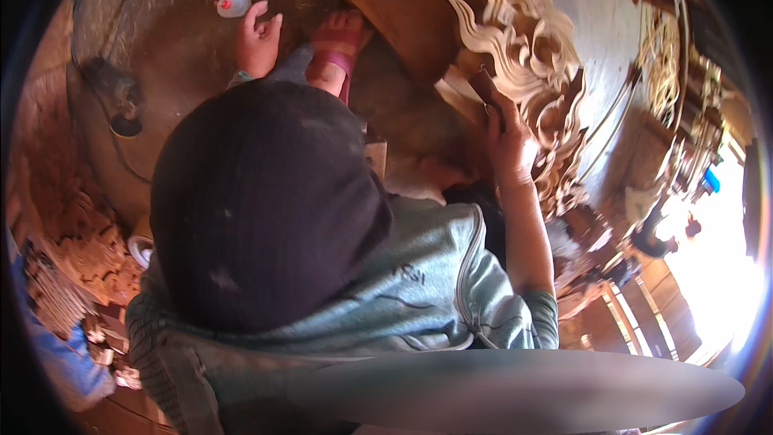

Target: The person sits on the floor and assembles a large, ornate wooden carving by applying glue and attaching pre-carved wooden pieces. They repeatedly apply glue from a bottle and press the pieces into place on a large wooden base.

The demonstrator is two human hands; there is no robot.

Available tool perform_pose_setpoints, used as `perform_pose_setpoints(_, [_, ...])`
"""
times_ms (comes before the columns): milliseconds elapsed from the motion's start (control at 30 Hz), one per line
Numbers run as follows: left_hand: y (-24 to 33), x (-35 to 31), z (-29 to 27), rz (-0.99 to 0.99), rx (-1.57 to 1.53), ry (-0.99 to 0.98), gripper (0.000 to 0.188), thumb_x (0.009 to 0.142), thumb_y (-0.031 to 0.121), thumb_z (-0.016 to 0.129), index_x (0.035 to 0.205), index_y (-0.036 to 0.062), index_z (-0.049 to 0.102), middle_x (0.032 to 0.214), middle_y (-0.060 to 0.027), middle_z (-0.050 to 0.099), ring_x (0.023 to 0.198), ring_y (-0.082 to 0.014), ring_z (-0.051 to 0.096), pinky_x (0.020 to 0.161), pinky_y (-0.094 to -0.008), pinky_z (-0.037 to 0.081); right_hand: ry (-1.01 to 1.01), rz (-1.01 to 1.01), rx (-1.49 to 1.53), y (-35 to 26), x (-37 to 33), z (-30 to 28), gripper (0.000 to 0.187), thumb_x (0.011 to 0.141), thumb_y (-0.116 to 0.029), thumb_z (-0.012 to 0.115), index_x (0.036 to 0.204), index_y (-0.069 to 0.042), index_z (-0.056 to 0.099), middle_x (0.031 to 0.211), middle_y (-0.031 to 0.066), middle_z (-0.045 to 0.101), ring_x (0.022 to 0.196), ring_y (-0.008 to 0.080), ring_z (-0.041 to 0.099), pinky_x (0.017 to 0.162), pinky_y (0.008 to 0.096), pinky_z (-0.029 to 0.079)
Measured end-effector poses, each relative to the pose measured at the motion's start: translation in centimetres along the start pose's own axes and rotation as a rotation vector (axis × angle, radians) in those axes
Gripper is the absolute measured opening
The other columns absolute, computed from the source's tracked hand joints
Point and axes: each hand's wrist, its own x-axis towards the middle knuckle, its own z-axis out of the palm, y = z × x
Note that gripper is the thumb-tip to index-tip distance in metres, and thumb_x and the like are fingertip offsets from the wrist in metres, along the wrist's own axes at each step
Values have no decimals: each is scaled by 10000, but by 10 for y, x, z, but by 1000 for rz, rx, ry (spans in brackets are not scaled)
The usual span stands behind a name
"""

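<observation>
Over on the right side, the right hand (513, 143) is closed around a flat dark-brown piece (484, 84), pinching it between thumb and fingers right at the edge of a carved wooden ornament (519, 28). And look at that carving: pale wood curling upward in flame-like tongues, tighter scrolls around its middle, the tone darkening lower down, beside the hand. Across on the left, the left hand (258, 44) is open, grasping nothing, fingers loosely bent and pointing away, just beside a small whitish bottle (234, 5) with a red tip; whether a fingertip touches it, I cannot tell. The bottle sits on the brown floor (181, 44), and to the right of that hand comes a sandalled foot (336, 42), maroon straps across it. Front and centre, a big rounded black cloth shape (266, 209) covers much of the scene, with a grey-green garment (427, 282) beside it, zip and all. Further left, a dark corded tool (125, 109) lies on the floor, near reddish-brown carved wood (88, 234), and below that some blue sheeting (68, 366). Far right, pale coiled cord (664, 72) hangs together in loops.
</observation>
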Motion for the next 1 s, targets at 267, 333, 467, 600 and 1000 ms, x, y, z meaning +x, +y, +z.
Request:
perform_pose_setpoints(267, [43, 34, -33, -207, -173, -196, 386, 918, 182, 677, 1259, 52, 552, 1102, -28, 617, 849, -85, 567, 705, -239, 503, 62, 192, 344, -2, -99, 43, 350, 893, -170, 659, 1228, -150, 559, 1018, 167, 689, 929, 342, 686, 751, 378, 541])
perform_pose_setpoints(333, [171, 40, -14, -182, -51, -442, 302, 953, 178, 623, 1218, 40, 584, 1047, -6, 639, 848, -87, 573, 723, -231, 492, 157, 212, 324, 7, -107, 29, 359, 888, -163, 661, 1237, -152, 576, 1023, 173, 686, 928, 335, 686, 754, 380, 537])
perform_pose_setpoints(467, [346, 32, 13, 402, 299, -1012, 247, 968, 189, 584, 1150, 30, 638, 987, -18, 661, 895, -85, 608, 748, -235, 483, 542, 254, 533, 35, -84, -16, 295, 904, -183, 664, 1190, -119, 633, 870, 105, 667, 748, 215, 644, 672, 321, 512])
perform_pose_setpoints(600, [419, -114, 109, 737, 339, -1602, 175, 924, 143, 613, 1045, 26, 661, 948, -30, 669, 859, -97, 609, 761, -262, 494, 777, 517, 857, 156, -92, -26, 313, 907, -225, 676, 1158, -40, 643, 816, 43, 650, 670, 98, 576, 595, 239, 468])
perform_pose_setpoints(1000, [370, -388, 139, 797, -231, -1749, 285, 834, 308, 689, 943, 52, 625, 954, -163, 602, 933, -342, 620, 831, -427, 502, 1124, 1016, 855, 293, -126, -9, 459, 841, -347, 709, 1100, 28, 649, 1002, 167, 715, 921, 264, 692, 841, 349, 520])
